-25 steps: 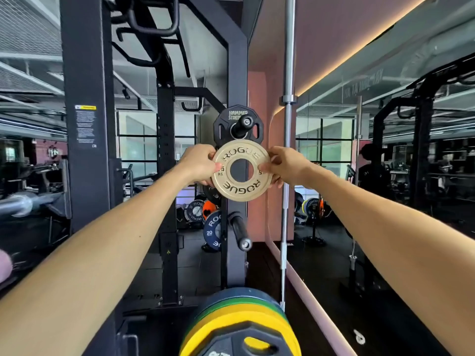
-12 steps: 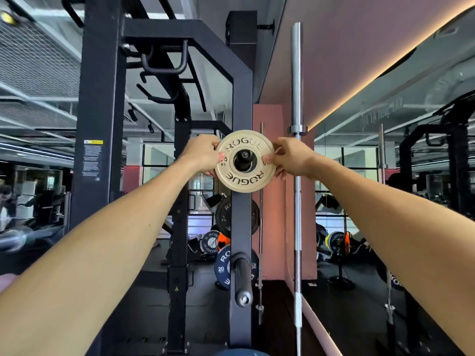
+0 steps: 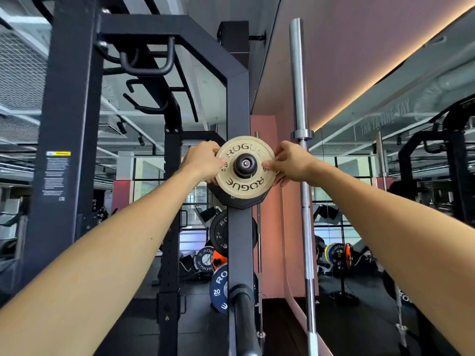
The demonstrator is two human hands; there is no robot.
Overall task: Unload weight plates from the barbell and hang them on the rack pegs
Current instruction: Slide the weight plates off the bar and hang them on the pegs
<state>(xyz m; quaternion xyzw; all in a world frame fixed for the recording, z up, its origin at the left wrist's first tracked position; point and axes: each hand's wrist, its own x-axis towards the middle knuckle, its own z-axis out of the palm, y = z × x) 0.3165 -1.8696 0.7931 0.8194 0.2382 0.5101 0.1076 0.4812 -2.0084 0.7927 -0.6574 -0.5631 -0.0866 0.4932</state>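
Both arms are stretched out at head height, and the tan plate (image 3: 245, 167) sits right in the middle of the shot: a flat round disc with a matte, slightly speckled face and "ROGUE" moulded twice in raised dark letters, plus a "5 KG" mark by the left thumb. Its centre hole is over the upper rack peg (image 3: 245, 164), whose rounded black end cap with a small shiny bolt head pokes through toward the camera.

The left hand (image 3: 203, 163) has its grip closed on the disc's left rim, thumb on the face, fingers curled behind. The right hand (image 3: 289, 163) pinches the right rim the same way, thumb tip pressed on the face.

Behind the tan disc hangs one black plate (image 3: 237, 199) with angular, faceted edges, showing only below it. All of it hangs on the square-section black steel upright (image 3: 239, 227). Lower down, a second peg (image 3: 244, 312), thick and smooth, juts out bare. Beyond the upright I count two more discs: one black (image 3: 219, 233), one blue marked "20" (image 3: 218, 289). To the right, one chrome barbell (image 3: 302, 176) stands vertically, polished sleeve above its collar.
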